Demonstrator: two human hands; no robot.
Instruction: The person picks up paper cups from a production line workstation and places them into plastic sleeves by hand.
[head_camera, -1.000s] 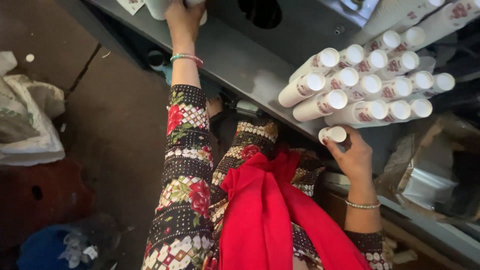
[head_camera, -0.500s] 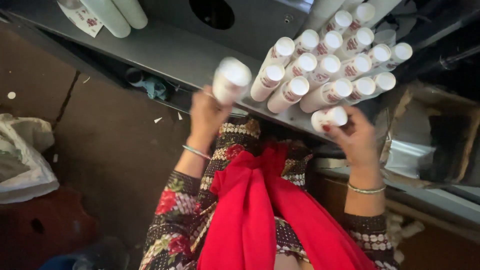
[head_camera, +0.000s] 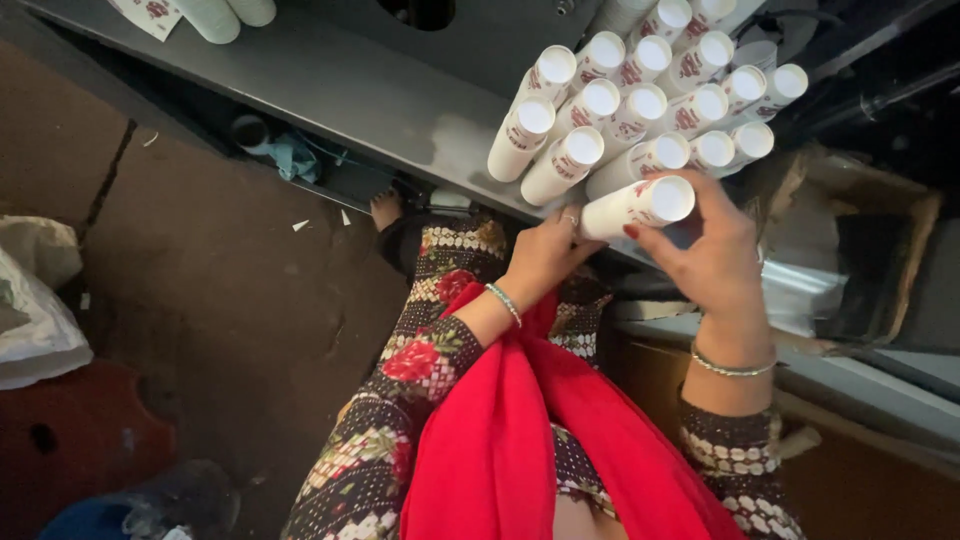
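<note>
- Head view, hands: my right hand (head_camera: 715, 255) is curled round one white tube (head_camera: 640, 205), fingers closed on its far end. My left hand (head_camera: 545, 255) closes on the tube's near end at about 9 o'clock of the right.
- Head view, axis: I read the tube's long axis as running from 8 o'clock to 2 o'clock, its round white cap facing up toward 2 o'clock. Both hands touch it; the right carries more of it.
- Head view, neighbours: the stack of white tubes (head_camera: 650, 100) lies just beyond, at 12 o'clock of the held tube, on the grey surface (head_camera: 380, 95), caps facing the same way.
- Head view, obstacles: the lowest row of the stack sits just beside the held tube. A cardboard box (head_camera: 870, 240) stands at 3 o'clock. More tubes (head_camera: 215, 15) lie far off at 10 o'clock.
</note>
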